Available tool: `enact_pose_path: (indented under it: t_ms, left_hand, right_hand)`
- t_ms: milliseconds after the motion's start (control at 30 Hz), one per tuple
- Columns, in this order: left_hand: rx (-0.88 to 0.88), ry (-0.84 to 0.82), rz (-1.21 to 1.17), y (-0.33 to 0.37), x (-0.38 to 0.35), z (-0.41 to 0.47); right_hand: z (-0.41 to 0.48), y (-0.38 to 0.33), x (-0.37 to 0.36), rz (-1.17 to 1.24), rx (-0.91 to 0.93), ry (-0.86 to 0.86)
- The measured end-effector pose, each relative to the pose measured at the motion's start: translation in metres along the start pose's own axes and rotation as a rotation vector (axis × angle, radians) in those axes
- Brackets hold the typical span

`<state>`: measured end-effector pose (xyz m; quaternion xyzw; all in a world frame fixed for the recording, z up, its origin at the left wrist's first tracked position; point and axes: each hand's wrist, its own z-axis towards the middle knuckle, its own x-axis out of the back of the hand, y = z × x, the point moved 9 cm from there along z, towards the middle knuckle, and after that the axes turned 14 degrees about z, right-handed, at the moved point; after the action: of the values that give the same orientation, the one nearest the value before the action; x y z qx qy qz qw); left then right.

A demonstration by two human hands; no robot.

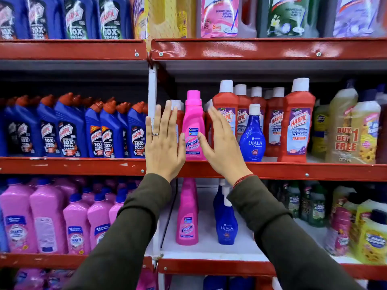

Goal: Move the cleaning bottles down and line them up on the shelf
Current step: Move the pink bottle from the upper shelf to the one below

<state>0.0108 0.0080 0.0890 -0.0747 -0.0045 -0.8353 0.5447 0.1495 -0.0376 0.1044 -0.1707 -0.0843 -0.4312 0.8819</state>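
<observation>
A pink Vanish bottle (pixel 193 124) stands upright at the front of the middle shelf (pixel 272 170). My left hand (pixel 163 141) is flat and open just left of it, thumb touching its side. My right hand (pixel 222 143) is open on its right, thumb against the label. Neither hand is closed around it. A blue Ujala bottle (pixel 252 135) stands a little further right on the same shelf. On the shelf below (pixel 209 251), a row of pink Vanish bottles (pixel 187 216) and a row of blue Ujala bottles (pixel 226 222) stand in lines running front to back.
Red Harpic bathroom cleaner bottles (pixel 295 122) crowd behind and right of the pink bottle. Blue Harpic bottles (pixel 69 130) fill the middle shelf's left bay. Yellow bottles (pixel 345 130) stand at the far right. Pink bottles (pixel 48 220) fill the lower left bay.
</observation>
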Motion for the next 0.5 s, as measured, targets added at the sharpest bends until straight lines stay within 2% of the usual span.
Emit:
enact_pose_path:
  t_ms: [67, 200, 500]
  left_hand:
    - [0.040, -0.027, 0.008, -0.011, -0.005, -0.007]
    - [0.039, -0.089, 0.022, -0.025, -0.031, -0.034]
    - [0.057, -0.160, -0.008, -0.039, -0.071, -0.066]
  right_hand:
    - [0.002, 0.009, -0.013, 0.128, -0.109, -0.024]
    - [-0.002, 0.031, -0.039, 0.227, -0.357, -0.075]
    - [-0.001, 0.058, -0.048, 0.371, -0.517, -0.070]
